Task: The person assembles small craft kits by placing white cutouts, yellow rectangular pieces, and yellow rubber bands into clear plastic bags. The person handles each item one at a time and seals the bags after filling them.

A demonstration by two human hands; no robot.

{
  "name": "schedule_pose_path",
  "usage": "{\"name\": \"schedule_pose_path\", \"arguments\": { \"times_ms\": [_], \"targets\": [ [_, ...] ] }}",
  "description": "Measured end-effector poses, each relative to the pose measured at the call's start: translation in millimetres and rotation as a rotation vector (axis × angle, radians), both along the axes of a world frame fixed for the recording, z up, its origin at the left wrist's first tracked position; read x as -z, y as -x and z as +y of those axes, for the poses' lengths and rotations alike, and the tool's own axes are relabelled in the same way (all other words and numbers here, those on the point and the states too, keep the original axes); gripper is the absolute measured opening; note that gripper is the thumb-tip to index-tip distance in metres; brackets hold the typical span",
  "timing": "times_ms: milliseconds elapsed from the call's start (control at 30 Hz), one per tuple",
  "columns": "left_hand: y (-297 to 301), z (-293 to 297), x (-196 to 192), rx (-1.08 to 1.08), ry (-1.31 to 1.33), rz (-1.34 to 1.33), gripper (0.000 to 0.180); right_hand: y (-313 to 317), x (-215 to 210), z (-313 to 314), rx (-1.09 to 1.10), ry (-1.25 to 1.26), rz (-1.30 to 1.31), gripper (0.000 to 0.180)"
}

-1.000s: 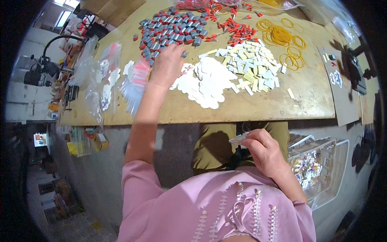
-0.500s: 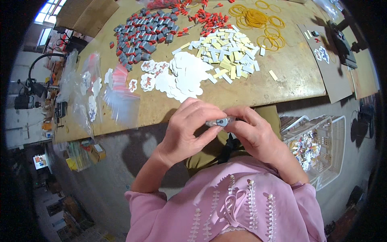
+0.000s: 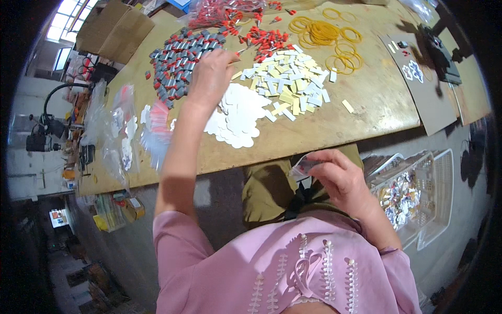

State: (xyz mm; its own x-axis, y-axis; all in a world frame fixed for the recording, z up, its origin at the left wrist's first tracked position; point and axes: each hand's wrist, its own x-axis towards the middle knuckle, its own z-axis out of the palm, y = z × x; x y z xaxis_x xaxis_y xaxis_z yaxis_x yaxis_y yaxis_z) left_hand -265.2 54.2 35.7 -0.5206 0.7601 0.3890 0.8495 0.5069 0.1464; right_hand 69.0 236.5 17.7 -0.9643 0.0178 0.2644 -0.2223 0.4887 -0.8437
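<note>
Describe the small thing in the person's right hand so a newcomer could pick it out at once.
Start at the near edge of the wooden table and drop below it to the right hand over the lap. Its fingertips pinch a small clear plastic bag, the only loose piece held off the table, unlike the piles above.
</note>
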Motion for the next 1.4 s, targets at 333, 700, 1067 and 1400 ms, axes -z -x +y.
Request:
{"name": "schedule_pose_path", "arguments": {
  "times_ms": [333, 700, 1067, 1400],
  "targets": [
    [30, 1, 19, -0.151, 0.118, 0.013, 0.020, 10, 1, 24, 0.091, 0.022, -0.016, 0.023],
    [-102, -15, -26, 0.071, -0.578, -0.978, 0.015, 22, -13, 15, -0.010, -0.043, 0.051, 0.023],
    [-196, -66, -9, 0.222, -0.841, -0.884, 0.031, -2, -14, -5, -0.114, -0.309, 0.185, 0.023],
    [-222, -41, -10, 0.259, -0.386, -0.426, 0.028, 2, -9, -20, -0.130, -0.239, 0.212, 0.021]
  ]
}}
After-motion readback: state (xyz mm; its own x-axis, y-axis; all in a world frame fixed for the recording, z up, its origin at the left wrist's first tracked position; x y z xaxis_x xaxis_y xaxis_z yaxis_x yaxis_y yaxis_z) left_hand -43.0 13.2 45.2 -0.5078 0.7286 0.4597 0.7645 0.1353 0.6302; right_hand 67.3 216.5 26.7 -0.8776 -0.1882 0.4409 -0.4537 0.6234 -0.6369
